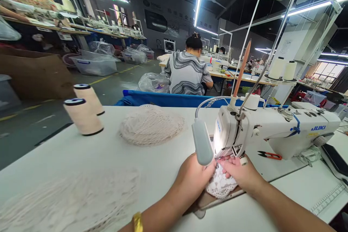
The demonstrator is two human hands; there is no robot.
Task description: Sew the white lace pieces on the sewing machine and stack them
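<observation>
A piece of white lace (221,185) lies on the bed of a white sewing machine (239,123), its scalloped edge toward me. My left hand (197,170) is closed on the lace's left side, its fingers partly hidden behind the grey lamp head (202,143). From the right, my right hand (237,168) pinches the lace close to the needle area, thumb and fingers together. The lamp lights the presser foot area, where the fingertips of both hands nearly meet. Exactly how the lace sits under the foot is hidden.
A round stack of lace (152,125) and a blurred lace pile (73,203) lie on the left of the table. Two cream thread cones (84,117) stand beyond. Orange-handled thread snips (270,155) rest right of the needle. A person (187,69) sits ahead.
</observation>
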